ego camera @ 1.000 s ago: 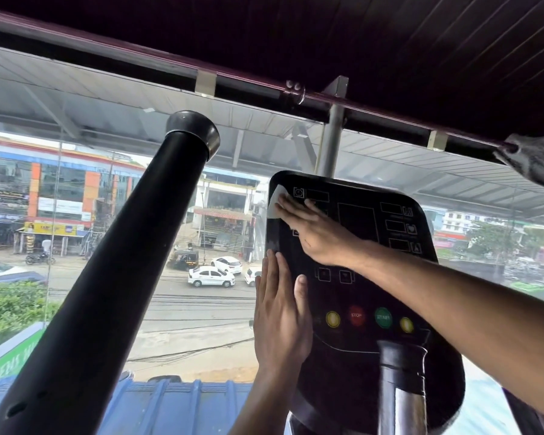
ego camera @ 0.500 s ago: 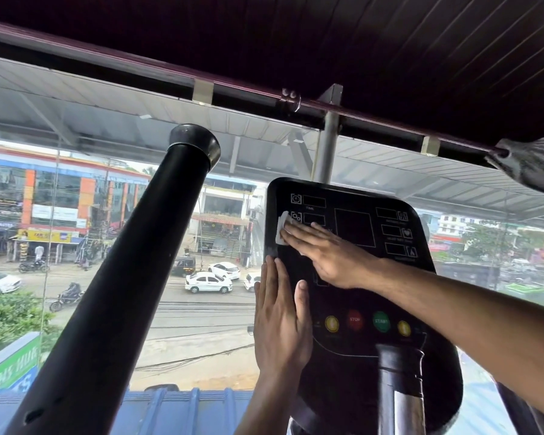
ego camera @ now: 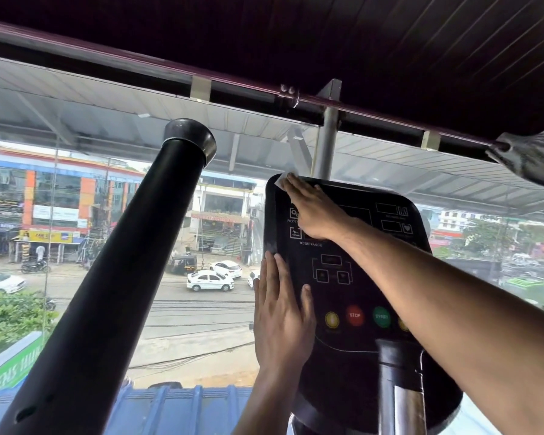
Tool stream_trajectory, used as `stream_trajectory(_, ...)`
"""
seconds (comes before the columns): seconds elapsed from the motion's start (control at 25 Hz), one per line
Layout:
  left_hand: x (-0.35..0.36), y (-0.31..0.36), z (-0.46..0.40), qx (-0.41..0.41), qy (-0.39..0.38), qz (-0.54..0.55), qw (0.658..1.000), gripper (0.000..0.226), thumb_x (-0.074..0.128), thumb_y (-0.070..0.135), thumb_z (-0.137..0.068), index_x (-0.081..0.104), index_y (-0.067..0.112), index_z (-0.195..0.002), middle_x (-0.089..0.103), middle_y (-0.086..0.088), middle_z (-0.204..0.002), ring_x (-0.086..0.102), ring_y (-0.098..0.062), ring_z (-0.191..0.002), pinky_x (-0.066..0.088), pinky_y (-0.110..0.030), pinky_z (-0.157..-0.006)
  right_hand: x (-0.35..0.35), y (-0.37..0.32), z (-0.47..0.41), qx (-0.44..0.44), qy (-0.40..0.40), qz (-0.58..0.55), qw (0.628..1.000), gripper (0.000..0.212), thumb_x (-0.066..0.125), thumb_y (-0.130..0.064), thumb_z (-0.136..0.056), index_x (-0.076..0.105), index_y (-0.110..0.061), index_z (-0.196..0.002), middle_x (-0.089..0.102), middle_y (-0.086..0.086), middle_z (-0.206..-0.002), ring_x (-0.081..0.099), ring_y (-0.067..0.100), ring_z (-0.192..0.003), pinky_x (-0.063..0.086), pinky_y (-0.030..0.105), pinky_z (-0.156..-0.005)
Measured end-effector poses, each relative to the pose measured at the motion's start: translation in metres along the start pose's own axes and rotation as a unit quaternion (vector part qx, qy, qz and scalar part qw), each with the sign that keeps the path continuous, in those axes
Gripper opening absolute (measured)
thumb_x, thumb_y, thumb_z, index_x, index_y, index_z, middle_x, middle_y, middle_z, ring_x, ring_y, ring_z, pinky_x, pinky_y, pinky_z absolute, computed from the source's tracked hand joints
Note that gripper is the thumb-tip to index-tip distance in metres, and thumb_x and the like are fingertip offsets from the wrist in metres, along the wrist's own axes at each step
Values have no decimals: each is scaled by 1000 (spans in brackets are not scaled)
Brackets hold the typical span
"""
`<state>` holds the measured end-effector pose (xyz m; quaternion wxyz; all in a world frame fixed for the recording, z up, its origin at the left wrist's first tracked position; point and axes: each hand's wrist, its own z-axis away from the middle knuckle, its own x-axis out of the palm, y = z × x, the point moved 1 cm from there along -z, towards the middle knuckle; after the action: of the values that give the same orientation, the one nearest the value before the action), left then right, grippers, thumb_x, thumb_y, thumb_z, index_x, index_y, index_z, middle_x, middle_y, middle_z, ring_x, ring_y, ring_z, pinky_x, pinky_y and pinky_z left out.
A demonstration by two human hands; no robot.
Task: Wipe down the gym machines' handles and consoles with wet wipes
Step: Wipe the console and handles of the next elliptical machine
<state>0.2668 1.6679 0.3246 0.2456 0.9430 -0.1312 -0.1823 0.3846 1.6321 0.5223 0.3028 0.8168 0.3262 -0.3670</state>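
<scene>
The right hand (ego camera: 319, 211) is pressing a white wipe (ego camera: 281, 179) flat against the top left corner of the console (ego camera: 352, 296), fingers straight and together; only a corner of the wipe is showing, so its fold is probably hidden underneath. The left hand (ego camera: 283, 318) is bracing the console's left edge, fingers straight and close together. Good wiping here means keeping even pressure, working across in overlapping passes and going lightly over the stop button (ego camera: 354, 315).

The wipe (ego camera: 280, 180) lies mostly under the right hand (ego camera: 318, 211) — console (ego camera: 343, 296) labels there hidden.
</scene>
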Motion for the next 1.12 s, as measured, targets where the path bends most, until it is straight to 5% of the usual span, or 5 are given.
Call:
stream_trajectory(0.32,1,1,-3,-4,-9,-68,998,75,27,56,-104,10,18,-167,2,-3,-175,0,-18,-161,11,-48,-130,-22,87,45,132,-114,26,984,94,40,8,-94,-16,-27,-161,-24,-3,-167,-15,16,-155,3,51,-128)
stream_trajectory(0.44,-3,7,3,26,-5,-151,988,74,26,55,-106,9,18,-167,-3,-6,-175,-6,-19,-161,0,-53,-130,-28,110,62,173,-154,18,973,97,42,10,-92,-18,-26,-160,-29,-3,-165,-19,15,-154,7,49,-128)
stream_trajectory(0.72,39,48,-17,150,-63,-203,966,69,32,53,-102,39,15,-159,32,-10,-168,23,-25,-158,8,-60,-125,-7,171,88,237,-96,5,967,102,47,15,-88,-14,-22,-162,-26,0,-167,-12,21,-157,15,48,-127)
stream_trajectory(1.0,59,47,-23,174,-64,-295,937,77,24,64,-104,31,15,-163,23,-13,-171,16,-29,-160,2,-66,-125,-17,220,124,213,-45,-101,971,85,44,16,-91,16,-21,-163,17,9,-169,26,31,-153,29,33,-118)
stream_trajectory(1.12,61,48,-25,173,-60,-294,938,78,19,65,-104,27,15,-164,20,-13,-171,14,-29,-160,2,-65,-125,-6,220,147,210,-41,-122,969,91,44,20,-87,16,-22,-163,9,4,-170,19,26,-155,29,27,-114)
